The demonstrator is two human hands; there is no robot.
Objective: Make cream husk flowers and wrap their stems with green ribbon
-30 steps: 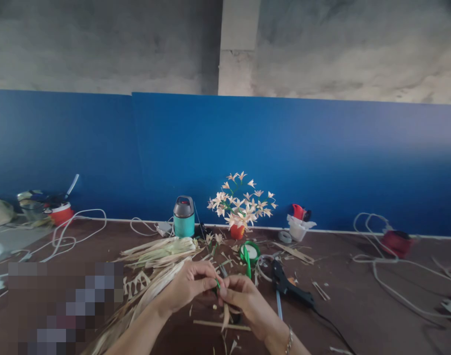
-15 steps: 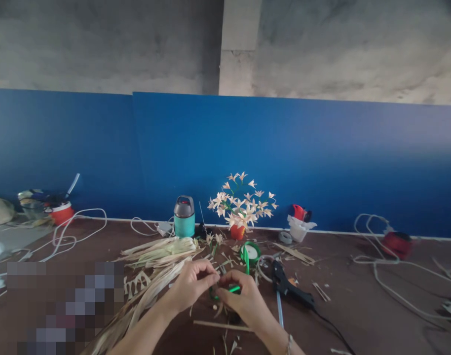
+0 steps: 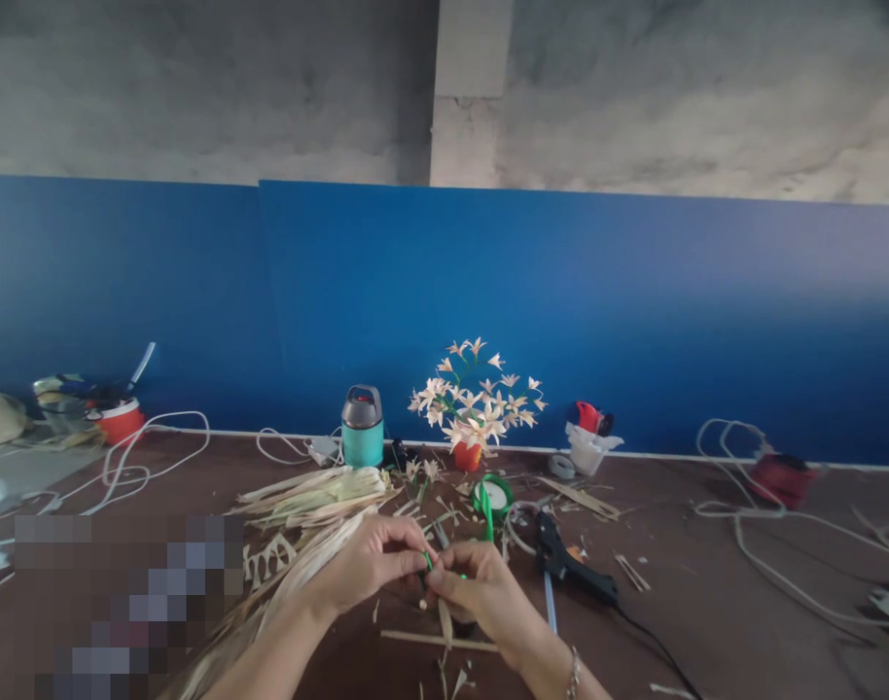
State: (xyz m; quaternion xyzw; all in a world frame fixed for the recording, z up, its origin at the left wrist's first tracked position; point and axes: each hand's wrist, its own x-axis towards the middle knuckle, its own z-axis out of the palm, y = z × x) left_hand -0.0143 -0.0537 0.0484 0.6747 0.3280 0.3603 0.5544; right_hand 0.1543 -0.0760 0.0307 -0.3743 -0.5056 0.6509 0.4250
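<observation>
In the head view my left hand [image 3: 372,569] pinches a thin green stem [image 3: 428,561] between thumb and fingers. My right hand [image 3: 482,588] meets it there, its thumb and forefinger closed at the same stem. Finer detail between the fingertips is hidden. A small pale tip [image 3: 422,605] shows just under the fingers, and a strip of dry husk [image 3: 445,620] lies below. Beyond the hands stands a roll of green tape [image 3: 504,486] with a loose green end. Behind it, pale husk flowers [image 3: 480,399] rise from a small orange pot [image 3: 467,456].
Dried husks [image 3: 313,496] are heaped on the left. A black glue gun [image 3: 572,566] with its cord lies to the right. A teal-and-grey canister [image 3: 363,428], a white tub [image 3: 588,449] and a red bucket [image 3: 122,421] stand along the blue partition [image 3: 561,292]. Scraps litter the brown table.
The green piece, earlier slanting across by my right palm, now stands more upright between the fingertips. Both hands stay in nearly the same place, the right turned slightly.
</observation>
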